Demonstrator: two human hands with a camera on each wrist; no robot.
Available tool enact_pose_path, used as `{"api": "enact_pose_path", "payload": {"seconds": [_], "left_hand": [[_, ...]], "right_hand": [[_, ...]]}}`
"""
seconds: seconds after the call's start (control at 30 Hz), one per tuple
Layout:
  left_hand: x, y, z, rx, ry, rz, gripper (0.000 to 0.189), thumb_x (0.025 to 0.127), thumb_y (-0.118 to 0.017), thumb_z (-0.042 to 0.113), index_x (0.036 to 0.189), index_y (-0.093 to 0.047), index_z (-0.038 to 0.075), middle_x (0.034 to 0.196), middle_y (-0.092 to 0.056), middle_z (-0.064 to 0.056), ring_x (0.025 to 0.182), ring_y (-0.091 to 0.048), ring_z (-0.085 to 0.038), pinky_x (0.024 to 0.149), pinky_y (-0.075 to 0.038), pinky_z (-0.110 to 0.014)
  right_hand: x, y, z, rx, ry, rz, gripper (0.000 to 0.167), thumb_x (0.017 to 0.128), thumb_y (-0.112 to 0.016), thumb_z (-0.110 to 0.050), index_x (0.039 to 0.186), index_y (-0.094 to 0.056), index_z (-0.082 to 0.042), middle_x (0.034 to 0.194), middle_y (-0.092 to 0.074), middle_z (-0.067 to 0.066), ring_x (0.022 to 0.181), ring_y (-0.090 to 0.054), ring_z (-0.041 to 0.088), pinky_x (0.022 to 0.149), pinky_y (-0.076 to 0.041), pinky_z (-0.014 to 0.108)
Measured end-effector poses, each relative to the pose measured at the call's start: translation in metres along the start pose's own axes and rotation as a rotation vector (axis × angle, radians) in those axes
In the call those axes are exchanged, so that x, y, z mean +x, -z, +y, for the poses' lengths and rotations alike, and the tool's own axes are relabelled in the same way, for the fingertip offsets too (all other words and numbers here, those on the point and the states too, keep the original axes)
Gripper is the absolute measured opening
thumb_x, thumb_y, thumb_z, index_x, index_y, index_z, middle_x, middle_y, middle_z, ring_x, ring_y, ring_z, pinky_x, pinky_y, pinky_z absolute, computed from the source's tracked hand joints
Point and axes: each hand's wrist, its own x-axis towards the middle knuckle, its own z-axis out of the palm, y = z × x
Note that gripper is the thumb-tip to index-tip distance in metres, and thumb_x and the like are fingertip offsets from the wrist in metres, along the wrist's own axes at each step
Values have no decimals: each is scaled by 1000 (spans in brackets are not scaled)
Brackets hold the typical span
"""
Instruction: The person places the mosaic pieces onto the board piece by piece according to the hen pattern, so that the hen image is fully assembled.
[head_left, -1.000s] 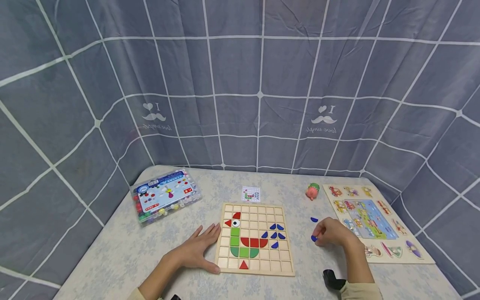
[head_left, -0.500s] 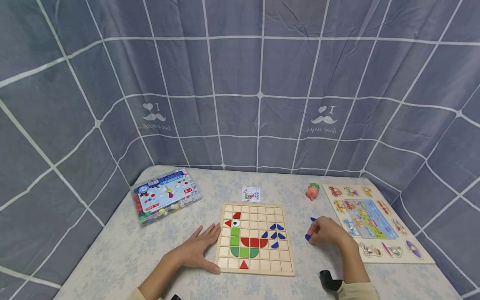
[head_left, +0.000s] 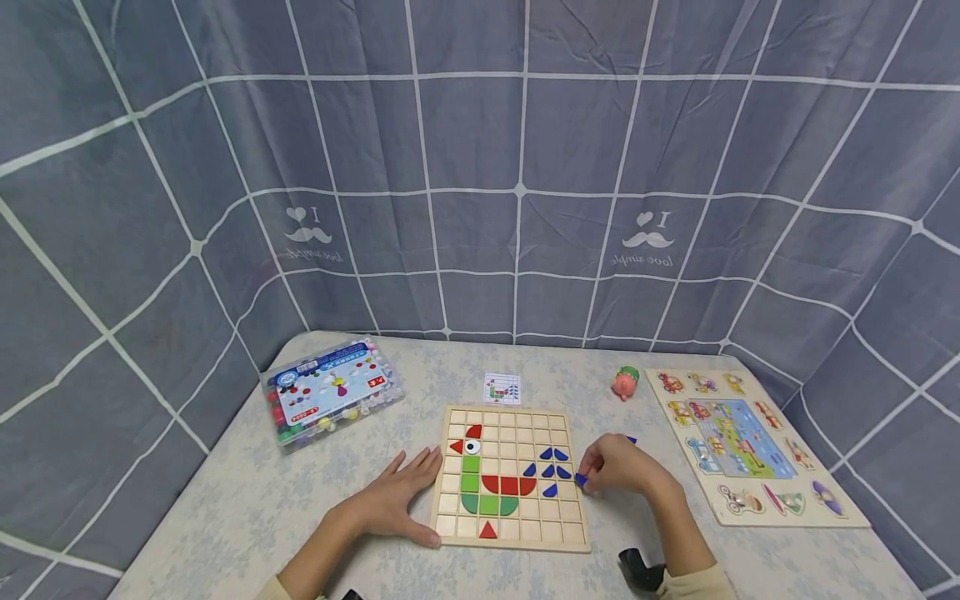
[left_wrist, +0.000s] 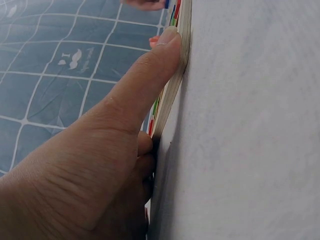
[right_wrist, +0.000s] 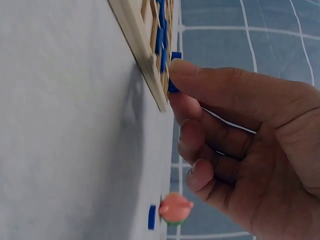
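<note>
A wooden grid board (head_left: 551, 509) lies on the table, filled with coloured pieces in a bird shape: red, green, blue and a white eye piece (head_left: 472, 447). My left hand (head_left: 393, 500) lies at the board's left side with fingers spread, the thumb (left_wrist: 162, 52) against its edge. Between thumb and index finger, my right hand (head_left: 622, 467) pinches a blue curved-edged piece (head_left: 581, 480), held at the board's right edge beside the blue pieces in the grid. Another blue piece (head_left: 632, 439) lies on the table beyond the right hand, partly hidden by it.
A small pattern card (head_left: 502, 389) lies behind the board. To the left is a clear box of colourful beads (head_left: 330, 392). A pink and green toy (head_left: 625, 382) and a picture puzzle board (head_left: 757, 500) are on the right.
My right hand has moved left from the table to the board's right edge, carrying the pinched blue piece. The left hand and the board have stayed still.
</note>
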Motion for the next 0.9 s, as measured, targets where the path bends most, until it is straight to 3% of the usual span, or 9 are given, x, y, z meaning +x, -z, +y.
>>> {"api": "enact_pose_path", "payload": {"seconds": [0.33,0.9], "left_hand": [[-1,0,0,-2,-7,1,117,72,-75,62,155,-17,5,164,-14,-10,153,-11,-32,122,-4,-59],[-1,0,1,17,-13,11,116,71,-76,62,155,-19,5,164,-15,-10,152,-12,-32,122,-5,-59]], "right_hand": [[4,-16,-15,-32,-54,-9,15,69,-81,1,71,-69,-8,63,-60,-3,59,-52,11,53,-42,22],[7,-24,-17,-46,-22,1,17,67,-84,-1,69,-68,-9,60,-60,-4,57,-52,10,51,-42,22]]}}
